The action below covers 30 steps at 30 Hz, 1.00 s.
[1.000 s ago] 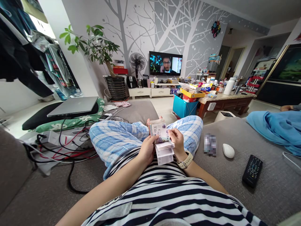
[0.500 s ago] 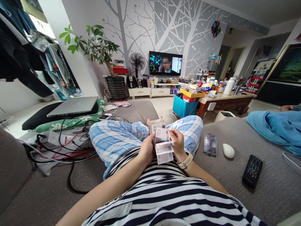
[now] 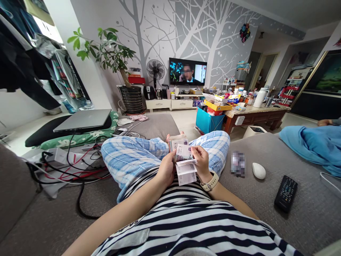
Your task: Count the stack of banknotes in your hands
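Over my lap, a stack of banknotes (image 3: 182,151) is held between both hands. My left hand (image 3: 167,167) is closed on the stack's left edge, thumb on top and most fingers hidden beneath. My right hand (image 3: 201,163), with a pale watch (image 3: 210,182) on its wrist, pinches the right edge of the upper note between thumb and fingers. Several notes fold over below the fingers, and their pale ends (image 3: 186,177) hang toward my striped shirt (image 3: 170,209). Blue plaid trousers (image 3: 133,153) cover my crossed legs under the hands.
Right of me on the sofa lie a blurred-out item (image 3: 238,163), a white mouse (image 3: 259,171), a black remote (image 3: 286,193) and a blue cloth (image 3: 311,145). Tangled cables (image 3: 69,167) and a laptop (image 3: 82,120) are on my left. A cluttered table (image 3: 250,111) stands ahead.
The hands and banknotes stay almost in place; the upper note has shifted very slightly under my right fingers. The picture on the television differs.
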Tool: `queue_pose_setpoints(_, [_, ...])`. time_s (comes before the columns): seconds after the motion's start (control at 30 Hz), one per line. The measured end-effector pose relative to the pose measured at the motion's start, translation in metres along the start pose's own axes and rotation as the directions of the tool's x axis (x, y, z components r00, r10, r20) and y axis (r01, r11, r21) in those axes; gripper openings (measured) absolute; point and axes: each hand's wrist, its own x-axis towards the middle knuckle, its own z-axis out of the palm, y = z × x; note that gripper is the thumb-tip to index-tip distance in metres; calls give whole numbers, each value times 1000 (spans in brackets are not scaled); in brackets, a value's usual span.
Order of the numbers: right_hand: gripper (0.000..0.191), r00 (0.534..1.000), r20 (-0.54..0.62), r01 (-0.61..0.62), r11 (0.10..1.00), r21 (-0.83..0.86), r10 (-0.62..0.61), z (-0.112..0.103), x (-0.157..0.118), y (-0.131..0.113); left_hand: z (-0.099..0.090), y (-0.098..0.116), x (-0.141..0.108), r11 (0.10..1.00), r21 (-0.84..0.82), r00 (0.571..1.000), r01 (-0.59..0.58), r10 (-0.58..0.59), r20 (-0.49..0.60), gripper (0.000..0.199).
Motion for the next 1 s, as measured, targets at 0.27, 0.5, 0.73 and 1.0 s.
queue_pose_setpoints(0.27, [31, 1000, 8, 13, 1000, 24, -13, 0, -1, -1, -1, 0, 0, 1000, -4, 1000, -4, 4, -1, 31])
queue_pose_setpoints(0.5, [32, 1000, 18, 17, 1000, 22, -17, 1, 0, -1, -1, 0, 0, 1000, 6, 1000, -10, 10, -11, 29])
queue_pose_setpoints(0.73, [43, 998, 50, 32, 999, 38, -34, 1, -1, -3, 1, 2, -1, 1000, -13, 1000, 5, -5, -22, 28])
queue_pose_setpoints(1.0, [35, 1000, 25, -4, 1000, 23, 3, 2, 0, 0, 0, 3, -3, 1000, 21, 1000, -8, 8, -5, 22])
